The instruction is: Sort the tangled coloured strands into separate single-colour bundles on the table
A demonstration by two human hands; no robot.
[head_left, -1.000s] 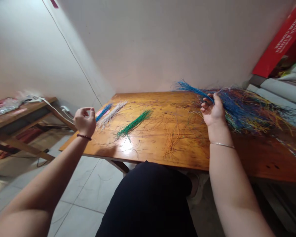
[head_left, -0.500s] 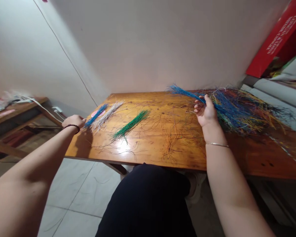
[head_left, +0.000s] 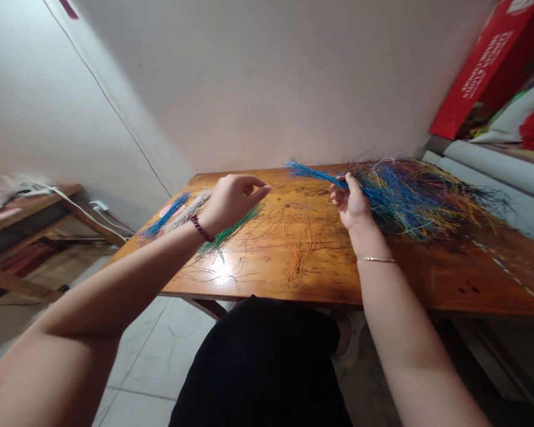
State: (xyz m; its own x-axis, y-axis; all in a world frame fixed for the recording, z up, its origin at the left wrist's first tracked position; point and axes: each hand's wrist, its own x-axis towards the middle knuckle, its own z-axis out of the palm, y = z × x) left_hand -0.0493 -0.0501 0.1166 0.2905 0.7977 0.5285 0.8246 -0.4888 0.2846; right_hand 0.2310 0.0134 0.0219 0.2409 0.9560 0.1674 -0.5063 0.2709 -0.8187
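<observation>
My right hand (head_left: 350, 201) is closed round a thick bundle of mixed coloured strands (head_left: 409, 193), mostly blue with yellow and orange, that fans out over the right part of the wooden table (head_left: 382, 273). My left hand (head_left: 234, 198) hovers over the table's middle left with nothing in it, fingers curled and the forefinger stretched toward the right. Below it lies a green strand bundle (head_left: 225, 234). Further left lie a white strand bundle (head_left: 187, 210) and a blue strand bundle (head_left: 162, 218). A loose tuft of orange strands (head_left: 298, 249) lies between my hands.
A red box (head_left: 476, 71) leans at the upper right above stacked bags. A second wooden table (head_left: 31, 204) with cables stands at the left. The wall runs close behind the table. My dark-clothed lap (head_left: 267, 362) is below the table edge, over a tiled floor.
My left hand moved right, from the blue and white bundles at the table's left end to above the green bundle. My right hand kept hold of the mixed bundle.
</observation>
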